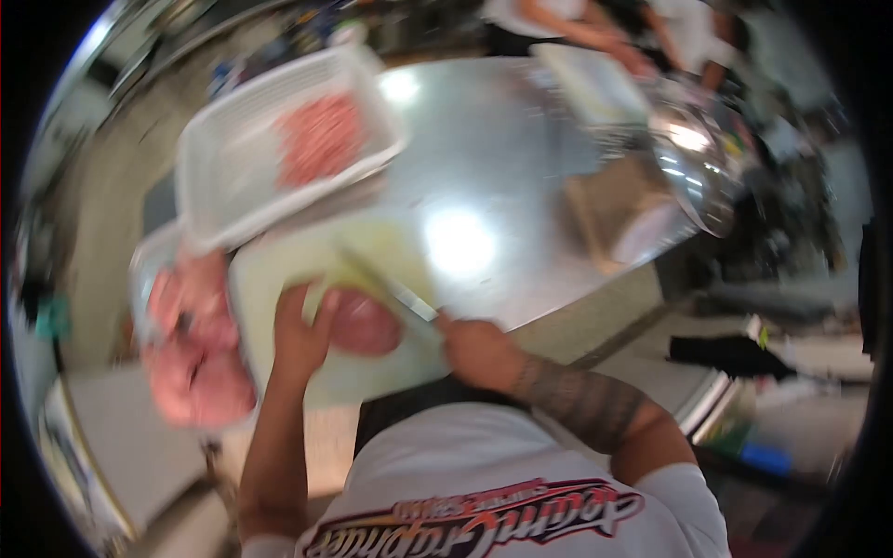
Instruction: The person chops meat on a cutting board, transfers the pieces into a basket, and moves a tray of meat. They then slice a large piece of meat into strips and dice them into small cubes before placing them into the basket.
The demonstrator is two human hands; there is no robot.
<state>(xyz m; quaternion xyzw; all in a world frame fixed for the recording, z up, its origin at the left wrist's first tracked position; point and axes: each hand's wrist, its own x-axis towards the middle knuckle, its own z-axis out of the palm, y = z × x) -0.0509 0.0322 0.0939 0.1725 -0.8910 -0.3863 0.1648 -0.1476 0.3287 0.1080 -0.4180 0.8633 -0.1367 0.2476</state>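
A round piece of raw meat [366,322] lies on the pale cutting board [270,265] in front of me. My left hand [302,325] rests against the meat's left side, its thumb and fingers closed on that edge. In my right hand [479,352] is a knife [409,299], gripped by the handle to the right of the meat. The blade points up and left over the board, apart from the meat as far as the blur shows. Left of the board, a clear tray [149,270] holds several large pink pieces of raw meat [200,372].
Beyond the board stands a white plastic tub [209,186] with cut meat strips [321,139] inside. The steel table [484,139] stretches right to a cardboard box [619,205] and a large metal bowl [693,172]. Other people [595,28] stand at the far side.
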